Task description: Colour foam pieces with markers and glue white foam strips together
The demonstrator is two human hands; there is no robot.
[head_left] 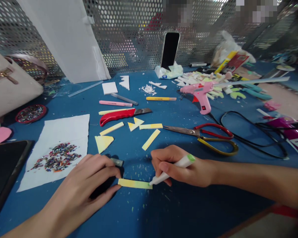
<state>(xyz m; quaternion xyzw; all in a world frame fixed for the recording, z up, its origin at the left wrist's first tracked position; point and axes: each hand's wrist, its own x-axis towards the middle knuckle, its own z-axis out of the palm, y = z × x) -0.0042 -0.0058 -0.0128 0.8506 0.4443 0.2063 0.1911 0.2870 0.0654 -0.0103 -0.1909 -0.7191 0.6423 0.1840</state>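
The left hand (pixel 91 178) has the near end of its work pinched between thumb and fingertips: a narrow yellow-green strip (pixel 134 183), flat on the blue table (pixel 134 218) right in front of the person. The right hand (pixel 188 173) is closed around a white marker (pixel 182 162) with a green end, its tip touching the strip's far right end. Only one end is pinned, so I'd say a hard sideways stroke could swing the strip askew, and running off that edge would put ink on the tabletop. Slack in the pinch would make both likelier. Just beyond lie a yellow triangle (pixel 103 143) and a notched yellow piece (pixel 135 123), close enough that a careless sleeve or knuckle might scatter them. Past those rests a red-handled knife (pixel 119 115) with its blade bare (that one would make me nervous), so a reach across without looking could end in a nick. By the left hand, a white sheet (pixel 64 127) carries a loose heap of shiny bits (pixel 61 157); a forearm dragging its edge could spill them. Farther out, the pink glue gun (pixel 198 89) lies on its side, and a snagged cord could tug it.
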